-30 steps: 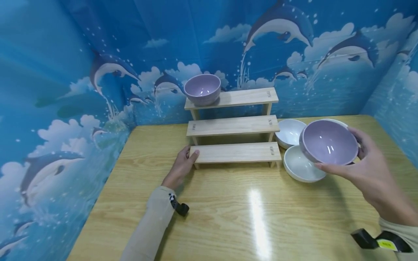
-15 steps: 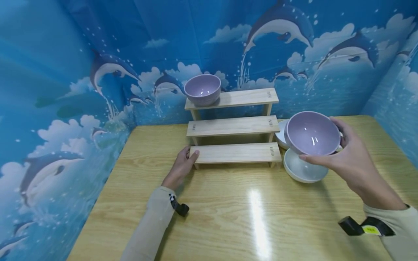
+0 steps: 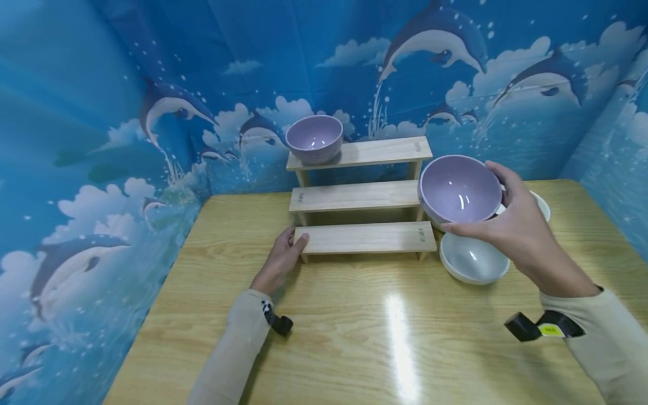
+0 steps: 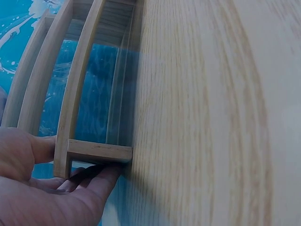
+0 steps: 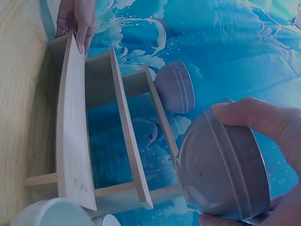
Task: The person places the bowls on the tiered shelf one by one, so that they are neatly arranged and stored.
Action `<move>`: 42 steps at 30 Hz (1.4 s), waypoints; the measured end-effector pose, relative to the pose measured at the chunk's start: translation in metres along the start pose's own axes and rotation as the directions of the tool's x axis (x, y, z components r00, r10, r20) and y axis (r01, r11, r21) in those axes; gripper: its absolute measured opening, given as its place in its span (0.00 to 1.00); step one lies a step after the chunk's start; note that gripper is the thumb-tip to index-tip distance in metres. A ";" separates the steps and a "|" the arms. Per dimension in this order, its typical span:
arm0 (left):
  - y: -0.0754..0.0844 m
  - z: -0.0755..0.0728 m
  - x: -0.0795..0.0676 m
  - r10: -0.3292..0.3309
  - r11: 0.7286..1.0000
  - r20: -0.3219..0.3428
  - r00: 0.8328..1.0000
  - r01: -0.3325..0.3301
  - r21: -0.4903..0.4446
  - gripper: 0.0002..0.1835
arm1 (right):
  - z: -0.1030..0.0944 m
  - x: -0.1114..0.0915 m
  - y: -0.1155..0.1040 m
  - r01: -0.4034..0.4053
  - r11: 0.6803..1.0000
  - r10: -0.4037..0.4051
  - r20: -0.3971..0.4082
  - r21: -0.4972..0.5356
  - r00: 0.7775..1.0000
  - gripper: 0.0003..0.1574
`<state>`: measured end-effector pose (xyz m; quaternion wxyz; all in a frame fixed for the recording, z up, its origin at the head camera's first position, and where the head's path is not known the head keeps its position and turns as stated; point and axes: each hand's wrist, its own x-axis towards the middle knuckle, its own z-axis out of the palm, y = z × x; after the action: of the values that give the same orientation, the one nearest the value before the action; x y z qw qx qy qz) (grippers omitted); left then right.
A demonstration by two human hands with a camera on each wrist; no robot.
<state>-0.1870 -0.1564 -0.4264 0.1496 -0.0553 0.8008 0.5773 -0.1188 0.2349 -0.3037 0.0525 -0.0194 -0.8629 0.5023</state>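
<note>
The held purple bowl [image 3: 458, 191] is hanging in the air by the right end of the wooden rack [image 3: 354, 195], with 12 o'clock pointing straight ahead in the head view. The right hand [image 3: 526, 233] is gripping it, thumb lying along the near side and fingers curling round the right side, so the bowl is sitting at 10 o'clock from that hand. The left hand [image 3: 280, 257] is staying well apart, at about 8 o'clock from the bowl, and is pinching the left end of the bottom tier [image 3: 364, 238]. The relation that is mattering most, in my judgement, is with the top tier [image 3: 379, 152]: its bare right end is lying at 10 o'clock from the bowl, while a second purple bowl [image 3: 314, 139] is occupying its left end. The held bowl is overlapping the middle tier [image 3: 364, 195] in the head view; whether they are touching, I cannot tell. Being round, it is showing no long axis; its mouth is facing up and tipping toward 6 o'clock. The rack's long axis is running roughly from 9 to 3 o'clock. A white bowl [image 3: 473, 261] is resting on the table [image 3: 329, 337], nearly at 6 o'clock from the held one.
</note>
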 end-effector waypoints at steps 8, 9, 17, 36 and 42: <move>-0.001 0.001 0.001 0.022 1.000 0.007 1.000 -0.022 -0.020 0.38 | 0.009 0.014 -0.015 0.040 0.999 -0.040 0.006 0.004 0.999 0.82; -0.001 0.002 0.001 0.022 1.000 0.004 1.000 -0.022 -0.020 0.38 | 0.010 0.016 -0.017 0.046 0.999 -0.046 0.006 0.007 0.999 0.82; -0.001 0.002 0.002 0.016 1.000 0.000 1.000 -0.016 -0.014 0.36 | 0.020 0.028 -0.026 0.052 0.999 -0.052 0.000 -0.001 0.999 0.82; 0.001 0.003 0.001 0.005 1.000 -0.024 1.000 -0.006 -0.010 0.33 | 0.036 0.058 -0.037 0.063 0.997 -0.063 0.001 0.053 0.998 0.80; 0.001 0.004 0.001 0.000 1.000 -0.026 1.000 0.000 -0.014 0.33 | 0.041 0.066 -0.039 0.075 0.996 -0.074 -0.021 0.049 0.997 0.80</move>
<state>-0.1878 -0.1526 -0.4273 0.1389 -0.0637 0.7987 0.5821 -0.1881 0.1859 -0.2856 0.0800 0.0095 -0.8497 0.5211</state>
